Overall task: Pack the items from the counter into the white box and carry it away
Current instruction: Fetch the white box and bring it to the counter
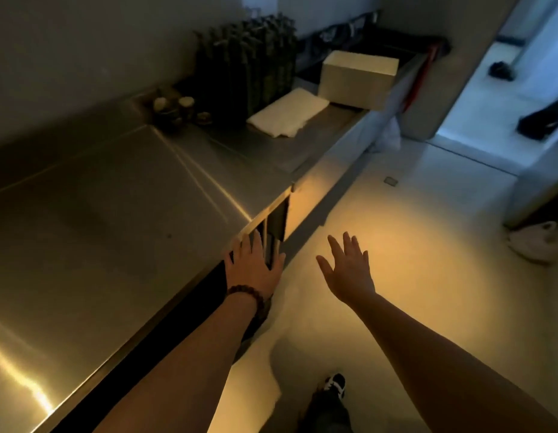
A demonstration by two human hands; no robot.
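Both arms stretched forward, bare forearms, palms down. Left hand (254, 264) sits at the front edge of the steel counter (115, 214), fingers spread flat; beaded bracelet (246, 293) on the wrist. Can't tell if the fingertips actually touch the counter edge. Right hand (348, 271) hangs over the floor (412, 245), well clear of the counter, fingers splayed, holding nothing.

White box (359, 78) at the far end of the counter, top looks closed, contents not visible. Just beside it, nearer the camera: folded white cloth (288, 112), lying flat. Behind the cloth, a dark rack of upright items (249, 64), too dim to identify. Left of that, a cluster of small jars (177, 109). One shoe (335, 382) visible at bottom.
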